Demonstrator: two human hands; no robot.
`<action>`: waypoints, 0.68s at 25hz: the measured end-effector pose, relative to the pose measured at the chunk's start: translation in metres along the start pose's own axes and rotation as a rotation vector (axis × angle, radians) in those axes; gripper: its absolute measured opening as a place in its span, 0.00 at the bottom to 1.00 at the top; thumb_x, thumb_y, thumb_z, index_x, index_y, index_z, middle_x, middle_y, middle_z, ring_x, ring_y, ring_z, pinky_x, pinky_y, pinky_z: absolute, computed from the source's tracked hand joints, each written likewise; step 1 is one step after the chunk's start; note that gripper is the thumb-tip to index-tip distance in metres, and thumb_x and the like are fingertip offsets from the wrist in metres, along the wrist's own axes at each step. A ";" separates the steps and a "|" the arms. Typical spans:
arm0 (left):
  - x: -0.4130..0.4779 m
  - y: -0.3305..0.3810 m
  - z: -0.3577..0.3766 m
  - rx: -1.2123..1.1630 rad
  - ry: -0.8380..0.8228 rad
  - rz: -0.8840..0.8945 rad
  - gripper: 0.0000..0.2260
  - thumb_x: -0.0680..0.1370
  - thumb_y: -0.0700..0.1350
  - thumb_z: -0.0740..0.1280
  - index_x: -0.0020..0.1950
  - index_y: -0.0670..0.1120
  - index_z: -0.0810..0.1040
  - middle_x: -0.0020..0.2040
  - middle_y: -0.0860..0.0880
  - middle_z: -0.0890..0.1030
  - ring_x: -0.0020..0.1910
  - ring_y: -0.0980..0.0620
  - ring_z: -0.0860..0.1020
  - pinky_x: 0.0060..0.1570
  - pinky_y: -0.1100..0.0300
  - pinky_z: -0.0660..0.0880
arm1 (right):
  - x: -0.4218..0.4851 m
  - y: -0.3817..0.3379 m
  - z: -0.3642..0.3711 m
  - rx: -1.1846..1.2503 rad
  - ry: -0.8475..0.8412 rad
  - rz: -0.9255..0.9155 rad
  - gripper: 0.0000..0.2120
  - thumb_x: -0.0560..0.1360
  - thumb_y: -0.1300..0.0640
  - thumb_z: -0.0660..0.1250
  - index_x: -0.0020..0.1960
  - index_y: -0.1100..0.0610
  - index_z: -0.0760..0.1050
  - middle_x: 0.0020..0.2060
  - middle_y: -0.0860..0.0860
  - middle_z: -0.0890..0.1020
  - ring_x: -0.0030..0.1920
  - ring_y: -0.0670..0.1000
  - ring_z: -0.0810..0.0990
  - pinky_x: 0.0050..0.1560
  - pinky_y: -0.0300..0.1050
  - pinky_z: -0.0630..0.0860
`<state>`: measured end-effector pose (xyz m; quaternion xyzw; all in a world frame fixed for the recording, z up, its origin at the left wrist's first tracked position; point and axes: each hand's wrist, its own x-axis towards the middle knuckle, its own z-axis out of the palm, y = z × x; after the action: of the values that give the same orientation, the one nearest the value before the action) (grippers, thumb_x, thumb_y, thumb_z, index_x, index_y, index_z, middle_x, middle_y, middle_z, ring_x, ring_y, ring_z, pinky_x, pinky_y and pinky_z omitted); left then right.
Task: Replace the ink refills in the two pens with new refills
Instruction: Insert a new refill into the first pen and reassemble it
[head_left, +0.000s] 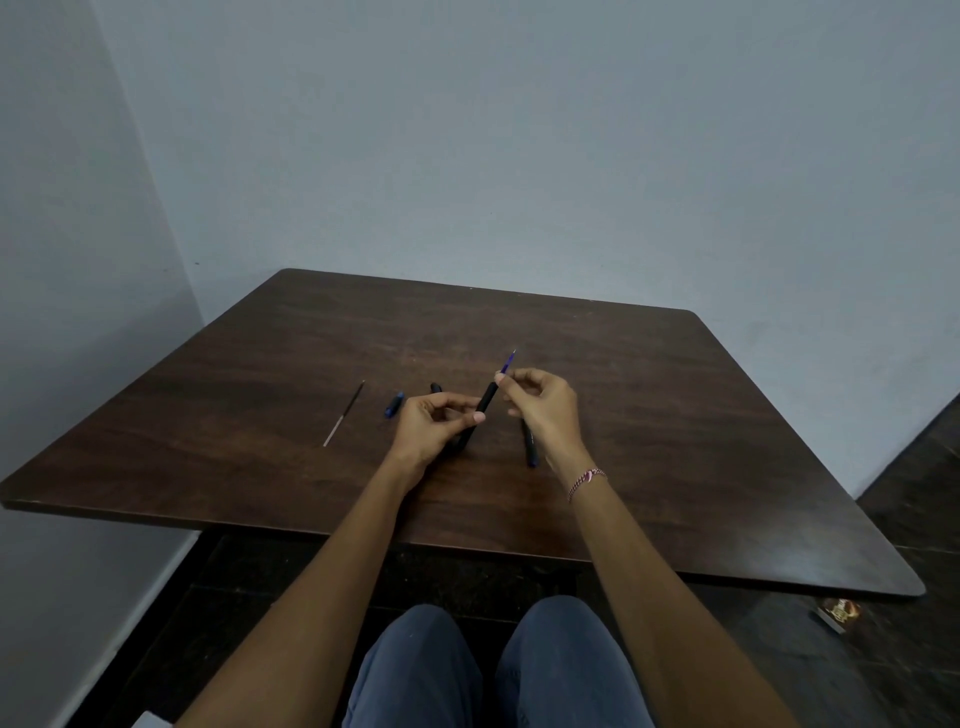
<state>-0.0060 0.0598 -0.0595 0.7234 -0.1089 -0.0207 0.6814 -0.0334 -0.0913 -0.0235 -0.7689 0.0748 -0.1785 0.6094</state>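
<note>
My left hand (439, 423) grips a black pen barrel (484, 402), tilted up to the right above the table. My right hand (540, 402) pinches a blue-violet refill (507, 362) that sticks out of the barrel's upper end. A second dark pen (530, 447) lies on the table under my right hand. A thin used refill (344, 414) lies at the left. Next to it are a blue cap (394, 405) and a small black part (435, 387), partly hidden by my left hand.
The dark brown wooden table (675, 415) stands in a corner against pale walls. Its near edge runs above my knees. A small packet (836, 613) lies on the dark floor at the right.
</note>
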 end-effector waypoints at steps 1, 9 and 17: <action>0.000 0.000 0.000 0.000 -0.001 -0.002 0.09 0.68 0.40 0.76 0.46 0.49 0.83 0.40 0.50 0.82 0.40 0.53 0.79 0.41 0.61 0.75 | 0.000 -0.001 0.000 0.028 0.025 -0.019 0.05 0.73 0.52 0.71 0.46 0.54 0.80 0.41 0.51 0.84 0.43 0.47 0.83 0.40 0.40 0.81; -0.002 0.002 0.001 0.051 0.016 0.046 0.08 0.68 0.39 0.75 0.44 0.50 0.83 0.39 0.51 0.82 0.41 0.56 0.79 0.40 0.68 0.76 | 0.003 0.001 0.002 -0.005 0.037 -0.108 0.06 0.75 0.55 0.68 0.49 0.58 0.80 0.39 0.50 0.83 0.38 0.44 0.82 0.35 0.32 0.77; -0.006 0.004 0.003 0.066 0.108 0.081 0.09 0.68 0.38 0.76 0.43 0.49 0.82 0.39 0.53 0.82 0.39 0.59 0.80 0.42 0.70 0.76 | 0.006 -0.009 0.005 -0.105 -0.019 -0.176 0.04 0.75 0.55 0.69 0.46 0.55 0.79 0.37 0.48 0.82 0.37 0.47 0.83 0.41 0.41 0.81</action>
<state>-0.0124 0.0581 -0.0563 0.7404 -0.1017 0.0497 0.6625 -0.0270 -0.0865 -0.0150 -0.8049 0.0104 -0.2200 0.5511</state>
